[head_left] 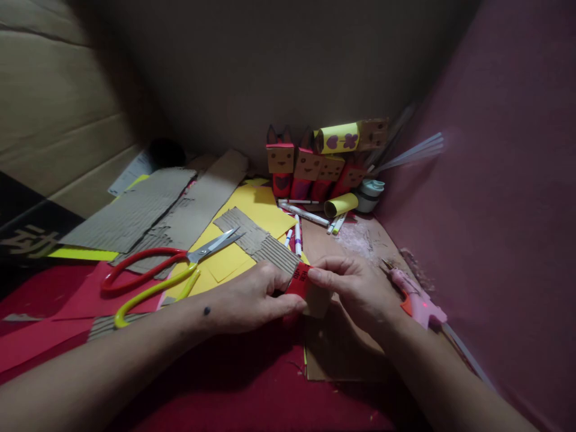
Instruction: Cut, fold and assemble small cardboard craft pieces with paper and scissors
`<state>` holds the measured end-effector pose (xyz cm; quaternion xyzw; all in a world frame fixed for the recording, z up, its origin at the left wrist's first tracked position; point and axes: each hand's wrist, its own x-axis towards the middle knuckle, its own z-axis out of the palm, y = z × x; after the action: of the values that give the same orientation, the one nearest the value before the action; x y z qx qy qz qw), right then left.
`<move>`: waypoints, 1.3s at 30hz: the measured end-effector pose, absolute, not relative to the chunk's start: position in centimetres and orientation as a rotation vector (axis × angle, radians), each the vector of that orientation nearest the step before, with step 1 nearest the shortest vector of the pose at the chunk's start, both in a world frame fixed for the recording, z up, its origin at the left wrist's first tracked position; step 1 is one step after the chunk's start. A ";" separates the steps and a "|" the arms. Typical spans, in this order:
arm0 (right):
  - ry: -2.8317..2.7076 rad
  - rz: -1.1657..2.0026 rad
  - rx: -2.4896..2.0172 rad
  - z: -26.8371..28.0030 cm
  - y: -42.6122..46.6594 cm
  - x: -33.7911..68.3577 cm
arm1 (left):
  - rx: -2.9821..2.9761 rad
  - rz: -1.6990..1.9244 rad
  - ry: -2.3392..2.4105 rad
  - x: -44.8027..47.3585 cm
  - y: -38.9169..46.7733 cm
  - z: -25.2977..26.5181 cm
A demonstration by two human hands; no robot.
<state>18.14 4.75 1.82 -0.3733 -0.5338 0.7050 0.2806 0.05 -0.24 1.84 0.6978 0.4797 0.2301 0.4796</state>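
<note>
Near the wall [495, 198] stands a lidded jar [369, 197]; fingers [324, 278] hold red-printed cardboard [299, 279].

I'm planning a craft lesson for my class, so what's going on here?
A person's left hand and right hand hold a cardboard piece with a red printed patch. Scissors with one red and one yellow handle lie to the left; a pink glue gun is at the right. Several box-headed figures stand at the back.
</note>
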 end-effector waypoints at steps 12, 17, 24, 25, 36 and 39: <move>-1.469 1.885 -0.978 0.9 5.0 18.1 | 1.635 0.464 1.209 0.0 -0.3 2.1; -1.378 2.093 -0.915 0.6 5.6 18.3 | 1.421 0.594 1.159 -1.1 0.4 2.2; -1.278 1.975 -0.891 0.8 4.9 17.5 | 1.284 0.693 1.174 -1.0 1.0 1.4; -1.279 1.961 -0.874 0.8 4.9 17.5 | 1.280 0.689 1.180 -0.9 1.1 1.2; -1.424 2.189 -0.897 0.3 5.2 17.8 | 1.314 0.868 1.137 -1.1 1.2 0.3; -1.447 2.103 -0.916 0.4 4.9 17.8 | 1.265 0.843 1.142 -1.3 1.3 -0.1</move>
<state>17.78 4.92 0.35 -0.3300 -0.5214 0.7575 0.2130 -1.30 1.30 -0.13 0.5413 0.4889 0.3607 0.5812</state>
